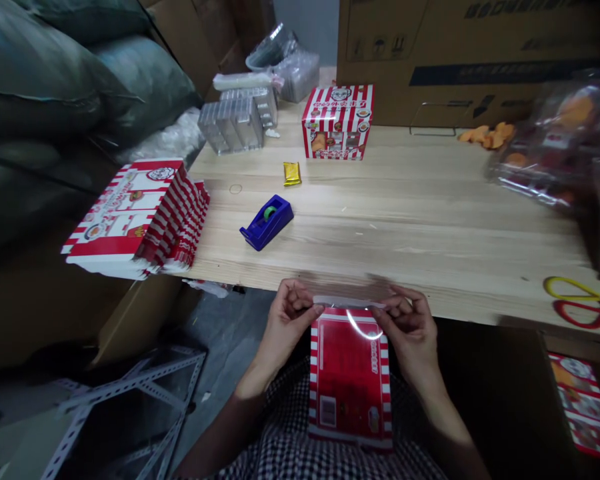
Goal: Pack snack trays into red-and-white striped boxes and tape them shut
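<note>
A red-and-white striped box [350,380] with a barcode on its panel stands in front of me, below the table's near edge, against a checked garment. Its top shows a shiny clear patch and a pale flap along the upper edge. My left hand [294,310] pinches the left end of that flap between thumb and fingers. At the right end, my right hand [407,320] pinches it the same way. Whether the box is filled cannot be made out. Beyond the hands lies a blue tape dispenser [269,223] with a green roll.
A stack of striped cartons [130,217] overhangs the table [390,220] at left. Farther back are an assembled striped box [338,127], a yellow packet [292,174] and clear plastic trays [235,125]. Scissors [580,303] and bagged items [555,147] are at right.
</note>
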`<state>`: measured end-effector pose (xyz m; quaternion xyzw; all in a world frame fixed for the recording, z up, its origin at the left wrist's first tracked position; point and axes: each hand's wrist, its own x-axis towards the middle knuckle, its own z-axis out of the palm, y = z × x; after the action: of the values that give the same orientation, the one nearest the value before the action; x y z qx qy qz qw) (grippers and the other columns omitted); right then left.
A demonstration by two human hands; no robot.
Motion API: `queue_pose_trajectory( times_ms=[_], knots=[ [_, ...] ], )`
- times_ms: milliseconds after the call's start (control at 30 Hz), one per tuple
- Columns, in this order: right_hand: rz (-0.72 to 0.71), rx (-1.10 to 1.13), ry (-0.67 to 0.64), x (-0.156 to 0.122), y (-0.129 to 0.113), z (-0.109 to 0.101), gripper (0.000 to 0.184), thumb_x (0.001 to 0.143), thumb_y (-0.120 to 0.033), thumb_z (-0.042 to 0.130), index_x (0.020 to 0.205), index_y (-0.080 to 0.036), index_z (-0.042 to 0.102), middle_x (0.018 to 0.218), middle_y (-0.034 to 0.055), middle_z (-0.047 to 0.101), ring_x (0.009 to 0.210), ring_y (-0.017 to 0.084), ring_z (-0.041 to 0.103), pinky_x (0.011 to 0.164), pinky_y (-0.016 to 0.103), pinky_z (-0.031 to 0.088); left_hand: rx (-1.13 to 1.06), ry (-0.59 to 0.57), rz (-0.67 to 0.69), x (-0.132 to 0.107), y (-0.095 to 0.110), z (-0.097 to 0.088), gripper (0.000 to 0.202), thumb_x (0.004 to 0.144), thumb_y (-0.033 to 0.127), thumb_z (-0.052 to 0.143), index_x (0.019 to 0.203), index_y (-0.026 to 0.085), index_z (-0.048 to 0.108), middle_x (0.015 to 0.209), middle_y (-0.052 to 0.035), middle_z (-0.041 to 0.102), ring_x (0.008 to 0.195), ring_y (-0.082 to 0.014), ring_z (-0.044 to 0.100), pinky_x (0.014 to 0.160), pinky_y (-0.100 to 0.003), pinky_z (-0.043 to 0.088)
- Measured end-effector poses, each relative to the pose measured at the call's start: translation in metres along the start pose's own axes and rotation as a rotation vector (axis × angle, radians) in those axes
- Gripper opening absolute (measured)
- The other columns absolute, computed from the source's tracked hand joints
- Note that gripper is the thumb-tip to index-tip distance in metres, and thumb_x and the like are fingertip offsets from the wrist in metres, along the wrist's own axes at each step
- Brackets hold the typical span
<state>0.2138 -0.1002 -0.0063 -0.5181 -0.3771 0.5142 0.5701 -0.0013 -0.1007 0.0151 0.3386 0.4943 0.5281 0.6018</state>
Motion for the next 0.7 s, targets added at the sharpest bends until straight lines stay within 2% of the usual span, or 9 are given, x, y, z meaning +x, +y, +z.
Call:
queue_pose_trajectory(
  times_ms=[67,167,200,267,367,467,533,600,700],
  knots=[
    [0.007,-0.060,-0.081,0.003,-0.002,-0.004,0.043,0.082,-0.025,0.080,0.122,-0.030,0.067,0.088,-0.0010,0.067,0.083,0.015,0.063,0.079,0.029,0.051,0.052,-0.085,-0.043,0.001,0.001,-0.003,0.024,0.082,0.024,0.079,0.102,0.021,0.068,0.106,-0.0033,0.071,0.091,-0.0138,0.066,0.083,-0.027,0.050],
    [0.007,-0.171,-0.272,0.010,-0.011,-0.016,0.013,0.086,-0.032,0.075,0.097,-0.026,0.079,0.093,0.0039,0.070,0.091,0.019,0.065,0.081,0.031,0.052,0.188,-0.186,-0.079,0.002,0.007,-0.011,0.013,0.088,0.028,0.073,0.096,0.018,0.075,0.120,-0.0100,0.073,0.105,-0.0203,0.068,0.092,-0.033,0.051],
    [0.017,-0.194,-0.345,0.013,-0.016,-0.021,0.011,0.087,-0.034,0.074,0.092,-0.026,0.080,0.097,0.0052,0.071,0.095,0.020,0.066,0.082,0.032,0.053,0.223,-0.209,-0.072,0.003,0.010,-0.014,0.014,0.088,0.029,0.072,0.096,0.018,0.077,0.119,-0.0103,0.074,0.106,-0.0218,0.069,0.094,-0.035,0.051],
    [0.059,-0.216,-0.484,0.019,-0.027,-0.029,0.015,0.086,-0.036,0.075,0.097,-0.027,0.081,0.109,0.0064,0.073,0.103,0.022,0.067,0.087,0.035,0.054,0.291,-0.276,-0.048,0.006,0.018,-0.016,0.016,0.087,0.030,0.073,0.097,0.018,0.077,0.116,-0.0108,0.076,0.109,-0.0239,0.069,0.097,-0.038,0.051],
    [0.130,-0.242,-0.624,0.028,-0.043,-0.034,0.015,0.089,-0.037,0.072,0.096,-0.026,0.080,0.119,0.0070,0.073,0.112,0.022,0.067,0.095,0.037,0.053,0.365,-0.378,-0.024,0.014,0.030,-0.014,0.019,0.089,0.033,0.071,0.084,0.015,0.076,0.112,-0.0126,0.077,0.114,-0.0258,0.069,0.096,-0.038,0.051],
    [0.183,-0.239,-0.663,0.036,-0.051,-0.029,0.015,0.088,-0.036,0.073,0.083,-0.022,0.077,0.111,0.0061,0.077,0.103,0.020,0.071,0.090,0.034,0.055,0.376,-0.465,-0.084,0.024,0.038,-0.008,0.020,0.087,0.033,0.074,0.078,0.015,0.071,0.104,-0.0121,0.078,0.106,-0.0242,0.072,0.089,-0.034,0.054],
    [0.233,-0.212,-0.667,0.040,-0.051,-0.024,0.013,0.084,-0.034,0.078,0.090,-0.023,0.078,0.105,0.0050,0.078,0.095,0.019,0.073,0.085,0.033,0.057,0.372,-0.554,-0.129,0.030,0.042,-0.005,0.018,0.085,0.030,0.076,0.094,0.015,0.074,0.108,-0.0113,0.078,0.102,-0.0223,0.073,0.088,-0.034,0.055],
    [0.278,-0.186,-0.634,0.042,-0.049,-0.021,0.021,0.081,-0.035,0.080,0.100,-0.026,0.079,0.100,0.0039,0.080,0.089,0.018,0.074,0.081,0.033,0.058,0.391,-0.611,-0.127,0.035,0.044,-0.003,0.029,0.086,0.029,0.075,0.113,0.018,0.074,0.114,-0.0106,0.077,0.103,-0.0219,0.073,0.090,-0.036,0.056],
    [0.300,-0.191,-0.550,0.043,-0.044,-0.017,0.020,0.078,-0.037,0.082,0.094,-0.026,0.081,0.088,0.0031,0.081,0.077,0.017,0.074,0.074,0.032,0.059,0.488,-0.614,-0.076,0.040,0.042,-0.003,0.030,0.089,0.031,0.071,0.118,0.022,0.075,0.115,-0.0084,0.078,0.101,-0.0222,0.073,0.089,-0.037,0.057]
  ],
)
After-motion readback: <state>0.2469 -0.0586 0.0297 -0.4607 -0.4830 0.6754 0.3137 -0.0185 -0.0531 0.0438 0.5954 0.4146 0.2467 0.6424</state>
